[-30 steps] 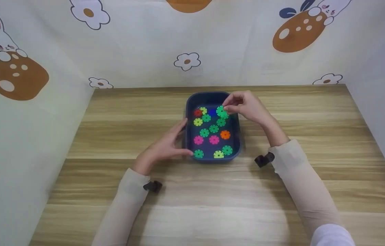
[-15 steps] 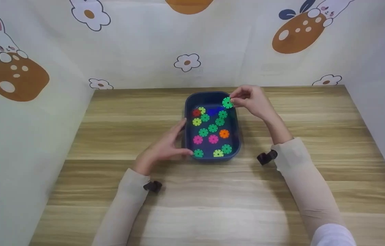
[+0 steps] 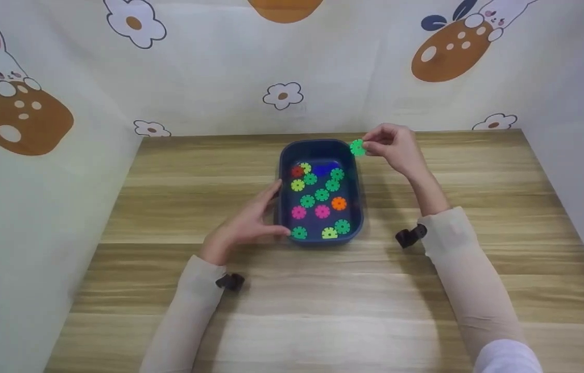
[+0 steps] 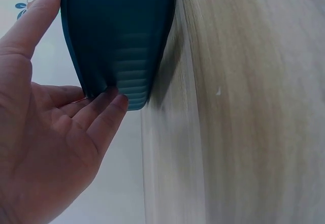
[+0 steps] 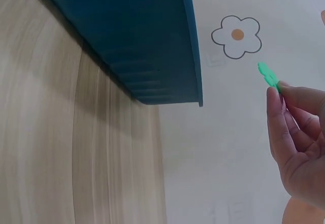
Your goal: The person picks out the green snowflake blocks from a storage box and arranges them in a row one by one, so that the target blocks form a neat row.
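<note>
Pinching green notched disc [image 3: 356, 147], right hand [image 3: 398, 147] is drawing it up and out to far right corner of dark-blue tray [image 3: 317, 148], disc now apart from rim, likely separating it from other discs [image 3: 322, 195] lying inside. Left hand [image 3: 244, 221], spread wide, is touching tray's left side.

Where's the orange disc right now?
In the head view, the orange disc lies inside the tray, toward its right side, just right of a pink disc.
</note>
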The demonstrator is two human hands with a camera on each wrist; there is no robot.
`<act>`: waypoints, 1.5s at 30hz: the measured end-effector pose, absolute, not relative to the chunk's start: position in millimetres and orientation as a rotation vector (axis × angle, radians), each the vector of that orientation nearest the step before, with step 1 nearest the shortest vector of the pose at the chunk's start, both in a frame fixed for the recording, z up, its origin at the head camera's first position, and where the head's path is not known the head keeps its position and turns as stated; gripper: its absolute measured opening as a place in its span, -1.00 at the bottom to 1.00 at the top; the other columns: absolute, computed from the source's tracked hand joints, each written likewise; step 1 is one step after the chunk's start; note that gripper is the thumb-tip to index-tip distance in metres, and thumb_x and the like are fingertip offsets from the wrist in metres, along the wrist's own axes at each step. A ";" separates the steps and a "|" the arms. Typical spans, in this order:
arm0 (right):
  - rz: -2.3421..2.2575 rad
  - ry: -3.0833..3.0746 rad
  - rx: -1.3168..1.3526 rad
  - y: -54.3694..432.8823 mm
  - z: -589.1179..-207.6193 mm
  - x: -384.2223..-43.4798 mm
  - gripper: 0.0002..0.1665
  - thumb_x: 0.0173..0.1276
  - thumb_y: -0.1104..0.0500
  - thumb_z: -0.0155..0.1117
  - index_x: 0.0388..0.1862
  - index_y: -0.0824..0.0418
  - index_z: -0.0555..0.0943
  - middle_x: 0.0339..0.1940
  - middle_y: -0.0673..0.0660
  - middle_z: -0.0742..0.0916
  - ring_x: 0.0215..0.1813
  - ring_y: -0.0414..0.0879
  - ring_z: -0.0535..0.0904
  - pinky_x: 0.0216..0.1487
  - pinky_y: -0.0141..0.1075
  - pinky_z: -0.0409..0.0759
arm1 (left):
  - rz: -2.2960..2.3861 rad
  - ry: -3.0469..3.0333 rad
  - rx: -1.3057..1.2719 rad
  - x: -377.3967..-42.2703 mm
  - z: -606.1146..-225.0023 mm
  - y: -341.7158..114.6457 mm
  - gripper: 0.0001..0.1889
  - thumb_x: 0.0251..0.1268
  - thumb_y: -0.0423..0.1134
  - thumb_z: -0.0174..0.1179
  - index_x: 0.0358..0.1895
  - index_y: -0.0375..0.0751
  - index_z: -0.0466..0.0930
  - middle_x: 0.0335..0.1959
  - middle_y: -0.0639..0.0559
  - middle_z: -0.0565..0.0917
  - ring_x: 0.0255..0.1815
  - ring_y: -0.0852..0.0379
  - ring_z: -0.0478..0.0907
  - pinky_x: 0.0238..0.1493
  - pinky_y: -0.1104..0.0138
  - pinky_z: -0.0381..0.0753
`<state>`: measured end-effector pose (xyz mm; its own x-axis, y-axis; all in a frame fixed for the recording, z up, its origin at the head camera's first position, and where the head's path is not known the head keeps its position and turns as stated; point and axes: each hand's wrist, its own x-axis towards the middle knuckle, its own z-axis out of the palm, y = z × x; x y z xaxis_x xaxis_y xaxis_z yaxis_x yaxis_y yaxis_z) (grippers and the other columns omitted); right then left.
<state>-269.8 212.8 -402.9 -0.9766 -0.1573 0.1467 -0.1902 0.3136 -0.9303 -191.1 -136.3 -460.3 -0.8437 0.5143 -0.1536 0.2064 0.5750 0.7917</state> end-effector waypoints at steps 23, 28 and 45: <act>1.980 -2.403 0.111 237.8 -422.2 -280.8 -0.71 0.34 0.38 0.30 -0.06 0.62 0.58 -0.44 -0.13 0.73 -0.36 -0.34 0.71 -0.23 -0.49 0.72 | 1.139 2.450 0.544 -191.7 -457.2 -136.7 0.21 0.05 0.06 0.50 0.64 0.16 -0.23 0.67 0.02 -0.10 0.65 -0.04 -0.01 0.63 -0.04 -0.02; 1.965 -2.394 0.085 242.5 -430.5 -283.5 -0.75 0.34 0.39 0.30 -0.09 0.59 0.60 -0.45 -0.10 0.74 -0.37 -0.34 0.71 -0.25 -0.50 0.72 | 1.166 2.425 0.543 -193.0 -458.2 -137.2 0.21 0.05 0.02 0.51 0.64 0.15 -0.23 0.68 0.01 -0.12 0.65 -0.05 0.00 0.64 -0.03 -0.04; 1.970 -2.497 -0.115 253.2 -438.2 -283.8 -0.70 0.35 0.39 0.29 0.01 0.55 0.56 -0.44 -0.16 0.70 -0.35 -0.36 0.68 -0.19 -0.51 0.71 | 1.138 2.474 0.561 -191.2 -461.0 -135.4 0.21 0.07 0.04 0.49 0.64 0.11 -0.25 0.68 0.01 -0.15 0.65 -0.07 -0.01 0.63 -0.06 -0.03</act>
<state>-283.8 253.2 -438.2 -0.9965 0.0310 -0.0770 0.0821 0.2315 -0.9694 -191.2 -135.4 -461.0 -0.8567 0.4921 -0.1544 0.2032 0.5971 0.7760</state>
